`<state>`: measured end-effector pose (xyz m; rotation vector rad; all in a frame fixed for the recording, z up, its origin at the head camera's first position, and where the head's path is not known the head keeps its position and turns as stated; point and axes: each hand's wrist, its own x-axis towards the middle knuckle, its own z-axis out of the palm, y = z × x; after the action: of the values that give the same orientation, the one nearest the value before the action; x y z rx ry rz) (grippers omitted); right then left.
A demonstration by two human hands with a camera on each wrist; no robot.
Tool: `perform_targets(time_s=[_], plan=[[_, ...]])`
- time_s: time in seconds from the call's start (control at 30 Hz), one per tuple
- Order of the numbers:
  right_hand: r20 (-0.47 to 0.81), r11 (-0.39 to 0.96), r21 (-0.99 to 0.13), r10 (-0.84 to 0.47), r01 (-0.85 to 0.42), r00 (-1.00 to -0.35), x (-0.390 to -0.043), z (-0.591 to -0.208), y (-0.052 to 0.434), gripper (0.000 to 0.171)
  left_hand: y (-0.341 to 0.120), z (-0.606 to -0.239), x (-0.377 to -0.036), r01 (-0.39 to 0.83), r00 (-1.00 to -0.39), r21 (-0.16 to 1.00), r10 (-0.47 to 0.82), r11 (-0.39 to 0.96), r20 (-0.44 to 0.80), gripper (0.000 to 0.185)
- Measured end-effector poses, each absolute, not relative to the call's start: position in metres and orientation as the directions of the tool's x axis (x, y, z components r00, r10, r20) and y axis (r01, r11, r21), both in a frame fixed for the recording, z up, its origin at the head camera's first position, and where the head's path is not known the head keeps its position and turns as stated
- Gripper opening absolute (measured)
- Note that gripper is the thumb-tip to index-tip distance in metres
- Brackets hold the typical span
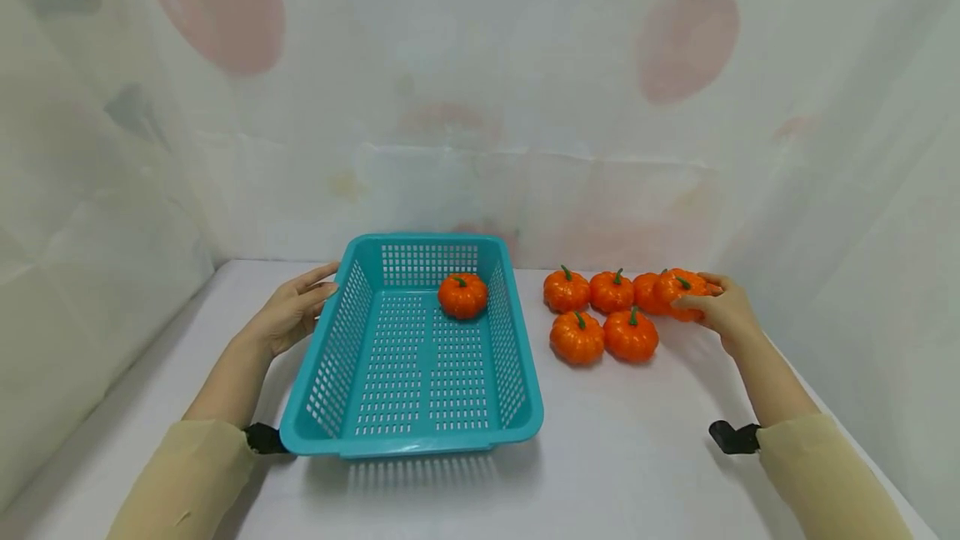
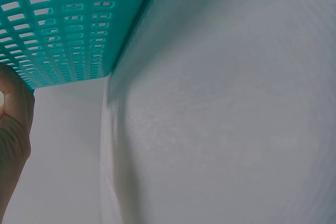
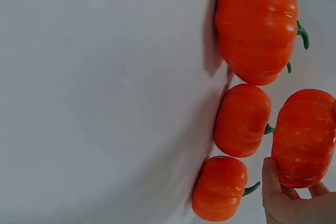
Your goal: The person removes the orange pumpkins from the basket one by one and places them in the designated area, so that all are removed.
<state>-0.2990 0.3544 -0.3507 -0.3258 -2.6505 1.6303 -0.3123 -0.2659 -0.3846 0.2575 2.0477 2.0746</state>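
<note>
A teal slotted basket (image 1: 337, 357) stands on the white table with one orange pumpkin (image 1: 462, 295) inside near its far right corner. My left hand (image 1: 324, 283) rests with straight fingers against the basket's left wall; the left wrist view shows that wall (image 2: 63, 24) from outside. To the basket's right lies a cluster of several orange pumpkins (image 1: 592, 315). My right hand (image 1: 693, 297) grips the rightmost pumpkin (image 1: 678, 286) of that cluster. In the right wrist view its fingers (image 3: 275, 195) curl round this pumpkin (image 3: 304, 137), with other pumpkins (image 3: 242, 120) beside it.
A pale curtain with faded red prints hangs behind and on both sides of the table (image 1: 637, 457). Bare table surface lies in front of the basket and the pumpkins. Black straps (image 1: 735, 437) sit at both wrists.
</note>
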Motion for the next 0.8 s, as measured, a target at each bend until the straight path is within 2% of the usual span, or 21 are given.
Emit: perform_targets(time_s=[0.57,0.8], plan=[[-0.236,0.555,-0.795,0.089,0.245,-0.968,-0.287,-0.369,0.373,0.092,-0.267,-0.385,-0.312,-0.031,-0.963,0.999,0.268,-0.024,-0.024,0.07],[-0.275,0.571,-0.771,0.102,0.283,-0.956,-0.285,-0.377,0.375,0.092,-0.266,-0.385,-0.312,-0.027,-0.963,1.0,0.269,-0.013,-0.022,0.069]])
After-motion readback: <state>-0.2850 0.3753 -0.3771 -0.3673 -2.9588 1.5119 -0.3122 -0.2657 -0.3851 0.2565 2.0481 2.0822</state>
